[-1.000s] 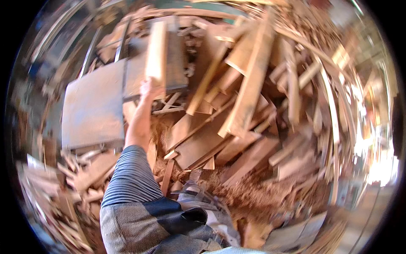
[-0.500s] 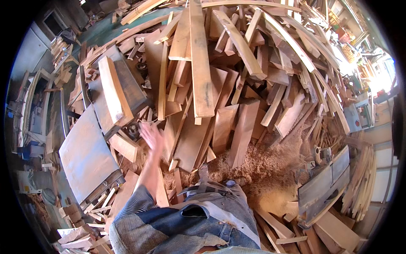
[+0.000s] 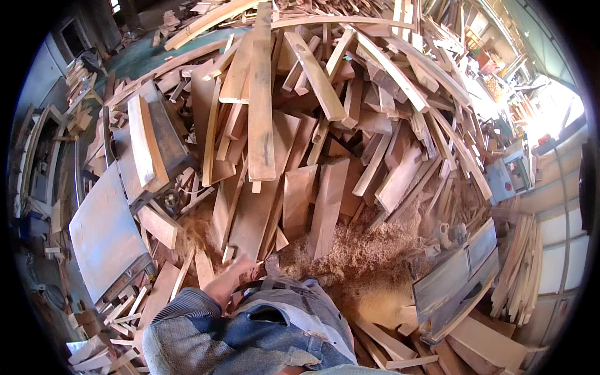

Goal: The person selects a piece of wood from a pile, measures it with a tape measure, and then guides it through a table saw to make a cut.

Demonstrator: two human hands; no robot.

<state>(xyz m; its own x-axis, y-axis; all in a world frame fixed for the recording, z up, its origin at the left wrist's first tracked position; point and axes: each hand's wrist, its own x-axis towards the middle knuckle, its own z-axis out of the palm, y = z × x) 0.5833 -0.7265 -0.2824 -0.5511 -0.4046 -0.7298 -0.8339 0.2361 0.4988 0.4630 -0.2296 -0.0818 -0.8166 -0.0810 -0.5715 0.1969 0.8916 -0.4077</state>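
My left hand (image 3: 241, 269) is low in front of my body, beside the lower ends of the stacked boards. Its fingers are too small and blurred to make out, and I see no object in it. Closest to it is a wide brown board (image 3: 253, 219) that slopes up into the heap. A long narrow plank (image 3: 261, 112) lies above that board, its near end pointing toward me. My right hand does not show. The striped sleeve (image 3: 187, 303) of my left arm crosses over my denim clothes.
To the left stand a tilted metal machine table (image 3: 103, 228) and a thick pale beam (image 3: 144, 140). Sawdust (image 3: 369, 253) covers the ground ahead. Another metal machine table (image 3: 456, 281) is at the right, near a bundle of thin strips (image 3: 519, 272). Offcuts lie around my legs.
My left hand has drawn back toward my body from beside the machine at the left, moving down and slightly right. The whole view has shifted, with the wood heap now further left.
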